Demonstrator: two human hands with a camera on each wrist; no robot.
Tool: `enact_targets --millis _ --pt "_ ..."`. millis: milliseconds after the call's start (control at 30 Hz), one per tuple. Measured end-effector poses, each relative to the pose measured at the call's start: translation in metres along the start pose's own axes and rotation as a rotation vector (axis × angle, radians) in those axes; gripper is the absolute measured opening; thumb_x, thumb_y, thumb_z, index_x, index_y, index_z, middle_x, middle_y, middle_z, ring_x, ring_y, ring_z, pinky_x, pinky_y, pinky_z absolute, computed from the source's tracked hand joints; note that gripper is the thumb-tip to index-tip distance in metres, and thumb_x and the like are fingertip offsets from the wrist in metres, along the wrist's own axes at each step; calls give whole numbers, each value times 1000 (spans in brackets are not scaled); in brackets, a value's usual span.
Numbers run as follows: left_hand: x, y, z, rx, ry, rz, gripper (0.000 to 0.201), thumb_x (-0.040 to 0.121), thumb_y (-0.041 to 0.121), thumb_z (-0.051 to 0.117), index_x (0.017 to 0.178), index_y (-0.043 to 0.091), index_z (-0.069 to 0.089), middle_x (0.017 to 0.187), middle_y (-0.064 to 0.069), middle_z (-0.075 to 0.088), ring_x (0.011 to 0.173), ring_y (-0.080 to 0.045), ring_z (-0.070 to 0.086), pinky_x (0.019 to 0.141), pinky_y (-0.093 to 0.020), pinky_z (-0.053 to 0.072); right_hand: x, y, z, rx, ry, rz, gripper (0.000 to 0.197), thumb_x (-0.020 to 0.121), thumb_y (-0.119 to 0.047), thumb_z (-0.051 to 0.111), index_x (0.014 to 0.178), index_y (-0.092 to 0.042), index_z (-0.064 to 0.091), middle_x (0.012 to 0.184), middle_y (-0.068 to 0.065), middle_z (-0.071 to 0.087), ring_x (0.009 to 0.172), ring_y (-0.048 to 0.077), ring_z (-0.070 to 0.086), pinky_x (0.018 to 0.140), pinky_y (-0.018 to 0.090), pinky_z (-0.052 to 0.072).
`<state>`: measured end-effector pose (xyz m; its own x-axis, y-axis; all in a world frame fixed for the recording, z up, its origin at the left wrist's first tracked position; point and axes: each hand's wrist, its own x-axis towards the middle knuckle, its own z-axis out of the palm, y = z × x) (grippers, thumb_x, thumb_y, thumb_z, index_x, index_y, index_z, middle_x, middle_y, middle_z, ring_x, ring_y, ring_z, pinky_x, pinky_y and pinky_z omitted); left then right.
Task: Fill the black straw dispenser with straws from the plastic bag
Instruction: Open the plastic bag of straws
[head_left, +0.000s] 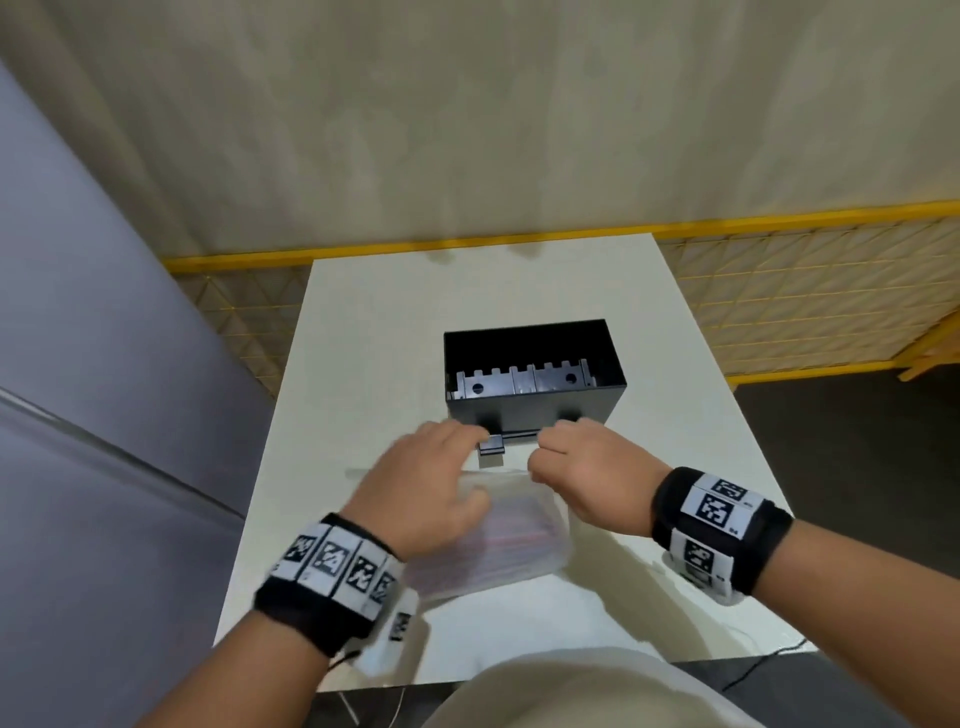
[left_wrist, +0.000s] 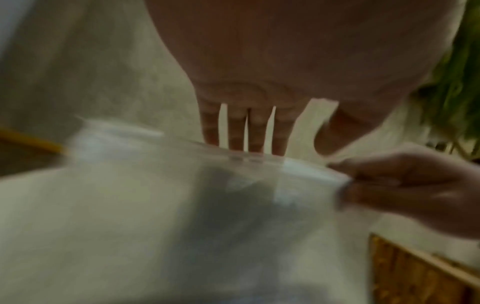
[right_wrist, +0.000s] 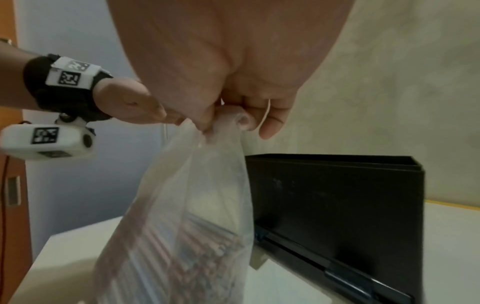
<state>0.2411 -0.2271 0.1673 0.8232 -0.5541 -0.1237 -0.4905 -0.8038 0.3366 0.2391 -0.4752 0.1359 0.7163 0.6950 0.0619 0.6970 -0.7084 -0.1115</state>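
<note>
The black straw dispenser stands open-topped and empty in the middle of the white table; its dark side also fills the right wrist view. In front of it, a clear plastic bag of striped straws is lifted by its top edge. My right hand pinches that edge between thumb and fingers. My left hand reaches to the bag's rim with straight fingers, thumb apart, touching the plastic. It is motion-blurred.
A yellow mesh fence runs behind the table, with a beige wall above it. A grey partition stands close on the left. A thin cable trails off the table's near right corner.
</note>
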Motion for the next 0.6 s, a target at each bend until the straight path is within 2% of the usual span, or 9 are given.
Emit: enact_targets --millis 67,100,200,233,300,367,433,500,600 --pt "17 14 8 -31 -76 -53 23 101 35 41 103 19 58 97 2 65 95 -22 62 80 -38 48 6 2 -8 -18 70 31 10 81 -13 67 85 -18 60 85 3 51 75 26 47 63 34 31" --pt "20 14 13 -41 -86 -81 24 106 32 39 94 17 54 89 0 63 86 -24 61 75 -39 48 5 4 -14 -35 119 82 7 85 -20 66 86 -16 59 88 4 50 77 27 44 65 35 30" --pt "20 -1 23 -265 -35 -197 27 108 30 41 91 14 54 81 -2 64 74 -21 61 73 -43 52 -1 -3 -37 44 245 342 20 92 -32 58 83 -14 57 84 2 52 75 24 43 65 38 37" --pt "19 -4 24 -378 -4 -238 26 107 29 45 90 14 57 79 -2 65 71 -18 61 73 -42 52 0 -8 -45 166 226 440 29 95 -36 56 76 -14 56 75 0 54 69 21 47 62 37 39" --pt "19 -7 26 -592 55 -285 21 103 24 57 87 12 62 75 -4 68 64 -15 62 69 -39 54 8 -17 -49 577 42 610 45 96 -45 56 68 -10 60 60 -2 58 54 14 52 54 31 43" --pt "20 -3 24 -726 87 -272 18 95 16 70 79 13 63 67 1 65 61 -14 63 65 -33 53 22 -27 -41 1056 -181 743 49 95 -50 60 81 -4 69 65 3 67 54 16 60 53 26 49" --pt "21 0 24 -801 82 -240 15 84 12 80 78 16 67 67 5 65 65 -14 63 67 -31 51 34 -34 -26 1308 -223 799 46 94 -45 65 94 1 69 76 13 71 62 21 66 58 30 55" --pt "16 0 26 -810 69 -201 13 77 19 82 87 22 74 73 10 69 70 -9 62 72 -30 51 39 -38 -14 1389 -139 810 33 94 -30 69 94 3 68 76 17 70 65 23 68 64 35 57" --pt "6 -4 30 -846 81 -188 15 86 19 78 101 21 79 78 9 73 71 -5 63 71 -25 54 38 -41 -8 1459 -88 834 19 93 -15 70 94 4 67 75 18 72 74 26 73 63 30 60"
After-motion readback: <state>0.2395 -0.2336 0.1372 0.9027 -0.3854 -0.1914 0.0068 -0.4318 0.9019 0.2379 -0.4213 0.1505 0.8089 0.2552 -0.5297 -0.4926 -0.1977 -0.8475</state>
